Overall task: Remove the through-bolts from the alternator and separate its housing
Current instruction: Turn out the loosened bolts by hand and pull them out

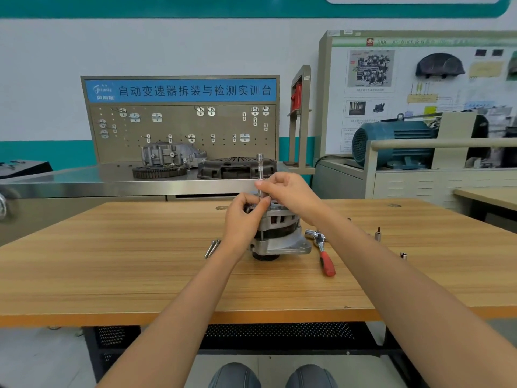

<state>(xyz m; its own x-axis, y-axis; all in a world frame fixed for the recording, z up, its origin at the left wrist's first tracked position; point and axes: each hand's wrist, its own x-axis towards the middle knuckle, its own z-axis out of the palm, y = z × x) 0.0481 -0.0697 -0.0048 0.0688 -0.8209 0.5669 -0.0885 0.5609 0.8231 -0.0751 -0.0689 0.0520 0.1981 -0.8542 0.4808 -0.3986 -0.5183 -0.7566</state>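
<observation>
Just above the middle of the frame, the right hand pinches a slim, upright chrome extension bar between curled fingertips; its socket-like top stands clear above the knuckles, while its lower end is hidden between the two hands. The left hand curls its grip round the upper left edge of the grey cast-metal alternator, covering much of that side. The alternator stands on the wood-grain counter at centre frame, its dark pulley end down and partly in shadow; one thin through-bolt shank shows along its left flank, and whether the bar's tip sits on a bolt head cannot be made out.

Just left of the left wrist lie two slim steel bolts, close together. Right of the alternator lies one ratchet wrench with a red handle, its head near the alternator's base. Further right, partly cut off by the right forearm, stand two small sockets or bits, and a third sits nearer the lower right. At the bottom edge, two knees in dark fabric are cut off.
</observation>
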